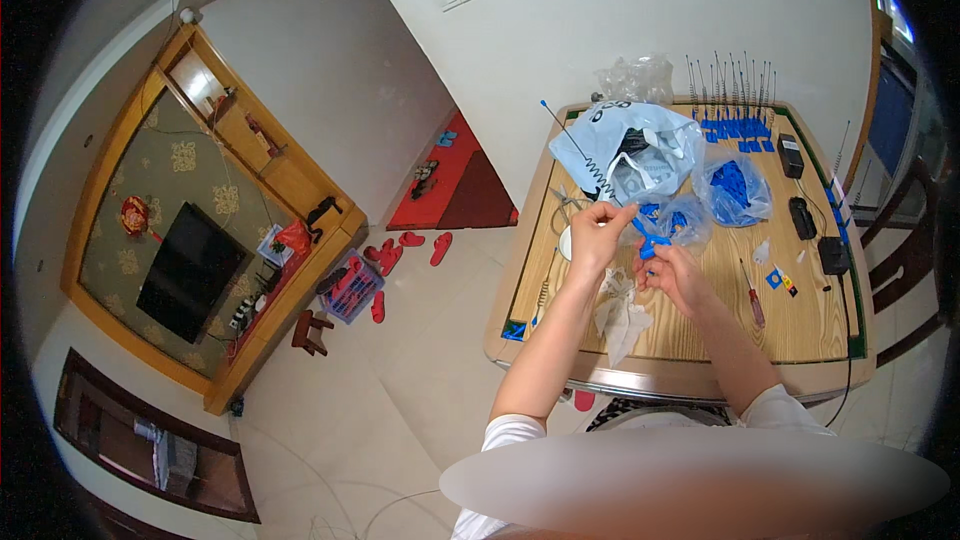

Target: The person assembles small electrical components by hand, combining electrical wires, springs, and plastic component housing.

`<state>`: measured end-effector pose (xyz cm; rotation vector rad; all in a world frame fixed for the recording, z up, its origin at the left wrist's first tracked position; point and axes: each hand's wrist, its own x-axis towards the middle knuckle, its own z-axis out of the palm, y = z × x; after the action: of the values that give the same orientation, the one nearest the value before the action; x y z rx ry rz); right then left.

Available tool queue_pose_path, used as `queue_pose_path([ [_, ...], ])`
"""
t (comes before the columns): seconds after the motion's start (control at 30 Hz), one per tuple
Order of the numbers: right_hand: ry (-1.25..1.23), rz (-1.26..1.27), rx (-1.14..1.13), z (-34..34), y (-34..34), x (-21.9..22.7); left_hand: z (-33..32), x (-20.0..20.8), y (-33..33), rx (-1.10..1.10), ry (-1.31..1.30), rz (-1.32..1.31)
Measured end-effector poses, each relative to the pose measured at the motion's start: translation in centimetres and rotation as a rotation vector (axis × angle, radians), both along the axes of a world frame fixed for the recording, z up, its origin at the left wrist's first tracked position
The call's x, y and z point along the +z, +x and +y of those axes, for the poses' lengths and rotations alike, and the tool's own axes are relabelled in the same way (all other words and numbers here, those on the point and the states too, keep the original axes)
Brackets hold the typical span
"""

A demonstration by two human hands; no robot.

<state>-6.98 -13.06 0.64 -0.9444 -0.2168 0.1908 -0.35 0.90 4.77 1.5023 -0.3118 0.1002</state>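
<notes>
Over the wooden table, my left hand (598, 232) is closed in a pinch at the lower end of a thin spring rod (597, 175). The rod slants up to the left, coiled near my fingers and tipped with blue. My right hand (675, 272) grips a small blue plastic piece (652, 240) between thumb and finger. The piece reaches up toward my left fingertips; whether the rod's end sits in it is hidden. Just beyond my hands lie a small clear bag (685, 220) with blue pieces and a fuller bag of blue parts (733, 190). Crumpled white tissue (622, 320) lies below them.
A white-and-blue plastic bag (640, 155) fills the back left of the table (700, 335). Several spring rods on blue bases (738, 128) stand at the back right. A screwdriver (753, 295), black adapters (832, 255) and a small yellow tube (788, 283) lie right. Scissors (563, 208) lie left.
</notes>
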Motion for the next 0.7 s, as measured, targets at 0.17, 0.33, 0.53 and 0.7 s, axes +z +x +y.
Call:
queue_pose_path([
  [0.17, -0.016, -0.009, -0.02, 0.06, 0.05, -0.17, 0.21, -0.31, 0.18, -0.014, 0.016, -0.036],
  [0.33, -0.015, -0.026, -0.022, 0.03, 0.04, -0.11, 0.27, -0.49, 0.31, -0.031, 0.019, -0.05],
  [0.53, -0.003, -0.002, -0.01, -0.22, -0.02, -0.08, 0.15, -0.44, 0.19, -0.046, 0.007, -0.015],
  [0.7, 0.002, 0.002, -0.009, -0.31, -0.13, -0.02, 0.16, -0.39, 0.12, -0.049, 0.008, -0.024],
])
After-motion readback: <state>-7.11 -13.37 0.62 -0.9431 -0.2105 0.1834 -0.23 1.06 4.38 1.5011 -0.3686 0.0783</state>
